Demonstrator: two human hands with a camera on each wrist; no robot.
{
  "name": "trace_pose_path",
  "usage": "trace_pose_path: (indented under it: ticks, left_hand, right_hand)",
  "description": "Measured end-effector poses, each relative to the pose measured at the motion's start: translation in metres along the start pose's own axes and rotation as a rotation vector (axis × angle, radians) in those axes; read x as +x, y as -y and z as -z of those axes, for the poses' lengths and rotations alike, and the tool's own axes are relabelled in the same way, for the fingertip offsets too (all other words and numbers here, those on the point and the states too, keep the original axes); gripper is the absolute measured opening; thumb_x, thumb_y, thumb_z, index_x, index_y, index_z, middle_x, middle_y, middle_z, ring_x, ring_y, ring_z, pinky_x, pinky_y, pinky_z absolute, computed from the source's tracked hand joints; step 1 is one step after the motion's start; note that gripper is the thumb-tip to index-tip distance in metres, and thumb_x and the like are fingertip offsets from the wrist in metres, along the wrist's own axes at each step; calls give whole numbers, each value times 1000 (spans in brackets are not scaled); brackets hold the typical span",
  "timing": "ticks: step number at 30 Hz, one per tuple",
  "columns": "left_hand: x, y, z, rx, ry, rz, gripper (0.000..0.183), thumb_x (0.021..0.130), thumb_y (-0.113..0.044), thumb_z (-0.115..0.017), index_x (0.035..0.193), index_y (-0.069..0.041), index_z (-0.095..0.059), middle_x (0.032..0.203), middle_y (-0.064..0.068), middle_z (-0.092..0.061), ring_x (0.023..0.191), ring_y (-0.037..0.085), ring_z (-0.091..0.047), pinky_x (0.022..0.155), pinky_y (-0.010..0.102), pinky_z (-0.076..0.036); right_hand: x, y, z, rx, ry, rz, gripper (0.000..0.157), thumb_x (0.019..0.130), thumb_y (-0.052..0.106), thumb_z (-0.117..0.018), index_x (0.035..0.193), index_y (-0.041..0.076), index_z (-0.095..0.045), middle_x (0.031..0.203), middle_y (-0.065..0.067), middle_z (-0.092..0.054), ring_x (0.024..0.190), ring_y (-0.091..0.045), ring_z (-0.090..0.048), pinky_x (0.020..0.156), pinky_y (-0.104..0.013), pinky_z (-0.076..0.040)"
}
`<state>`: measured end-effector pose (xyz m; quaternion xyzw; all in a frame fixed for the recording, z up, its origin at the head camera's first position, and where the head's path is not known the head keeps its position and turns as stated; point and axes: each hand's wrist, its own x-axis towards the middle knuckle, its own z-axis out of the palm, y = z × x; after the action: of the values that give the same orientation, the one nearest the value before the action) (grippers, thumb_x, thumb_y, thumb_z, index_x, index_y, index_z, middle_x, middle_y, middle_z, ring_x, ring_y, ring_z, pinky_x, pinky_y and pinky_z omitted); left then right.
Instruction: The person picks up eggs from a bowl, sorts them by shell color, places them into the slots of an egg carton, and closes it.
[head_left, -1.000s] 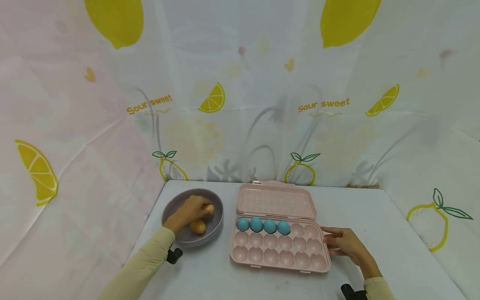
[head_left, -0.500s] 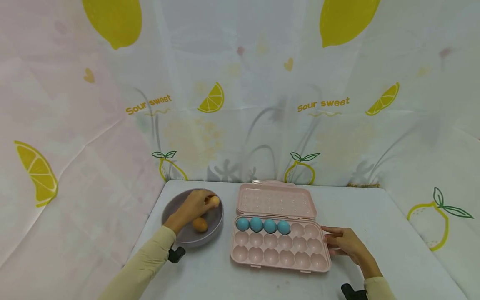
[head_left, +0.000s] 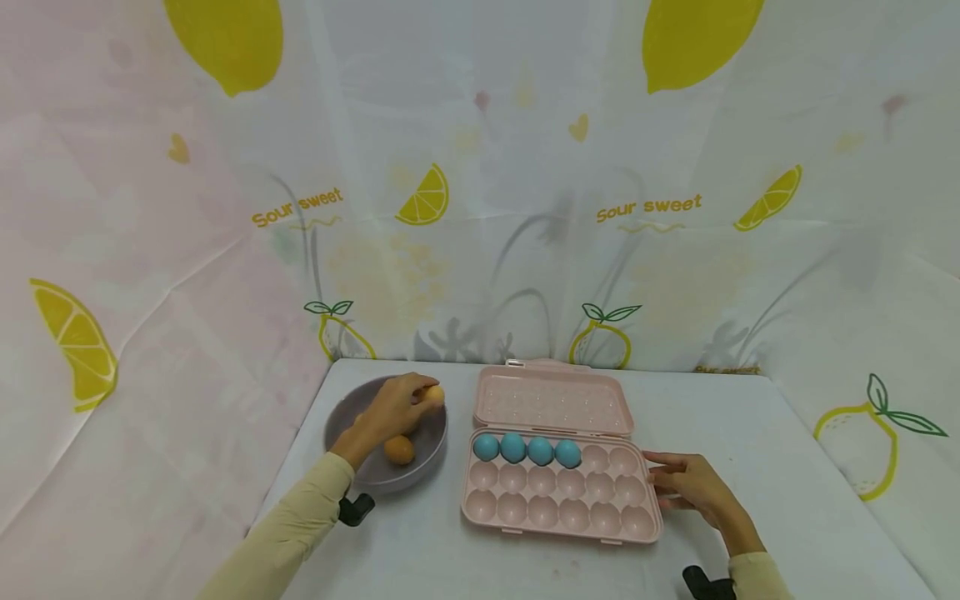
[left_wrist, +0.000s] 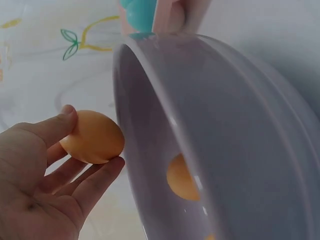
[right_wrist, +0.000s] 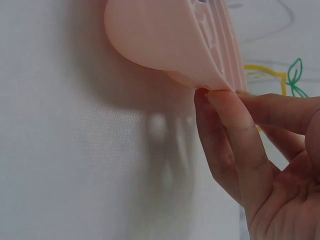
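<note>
My left hand [head_left: 386,412] pinches a brown egg [left_wrist: 92,136] between thumb and fingertips, at the right rim of a grey-purple bowl [left_wrist: 240,110]. Inside the bowl lies another brown egg [head_left: 399,450], and a sliver of one more shows by my wrist. Right of the bowl is a pink plastic egg carton [head_left: 566,533], its lid [head_left: 553,400] laid back. Several blue eggs [head_left: 540,452] fill the left of its back row; the other cups are bare. My right hand [head_left: 693,487] pinches the carton's right edge, with fingers [right_wrist: 240,135] under the rim in the right wrist view.
A white-covered table [head_left: 405,550] carries the bowl and carton. Lemon-printed cloth [head_left: 480,275] hangs behind and at both sides. Black wrist camera mounts [head_left: 356,509] sit at both cuffs.
My left hand has lifted the pinched egg from inside the bowl up and right to its rim. The egg left in the bowl shifted slightly. My right hand stays at the carton.
</note>
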<state>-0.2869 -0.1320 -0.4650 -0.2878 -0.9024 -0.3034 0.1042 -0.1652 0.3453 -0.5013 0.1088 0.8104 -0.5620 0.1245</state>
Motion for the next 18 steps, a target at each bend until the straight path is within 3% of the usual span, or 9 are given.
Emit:
trace_pose_path:
  ticks: [8, 14, 18]
  left_hand:
    - [2, -15, 0, -32, -9, 13, 35, 83, -20, -79, 112, -2, -70, 106, 7, -68, 91, 19, -65, 78, 33, -54]
    - [3, -27, -3, -69, -14, -37, 40, 84, -20, -78, 118, -1, -68, 108, 7, -67, 94, 19, -64, 79, 31, -54]
    - [4, -35, -3, -81, -29, -61, 37, 83, -20, -79, 113, -1, -69, 105, 7, -68, 91, 18, -64, 78, 31, -54]
  right_hand:
    - [0, 0, 0, 1, -2, -4, 49, 89, 4, -64, 136, -5, -53, 105, -17, -70, 89, -25, -69, 68, -37, -58]
    - [1, -2, 1, 4, 0, -4, 49, 90, 5, -65, 136, -4, -53, 107, -18, -69, 91, -26, -69, 69, -38, -58]
    - [2, -3, 1, 2, -3, -4, 49, 89, 5, -65, 136, -4, -53, 106, -17, -70, 90, -25, -69, 69, -38, -58]
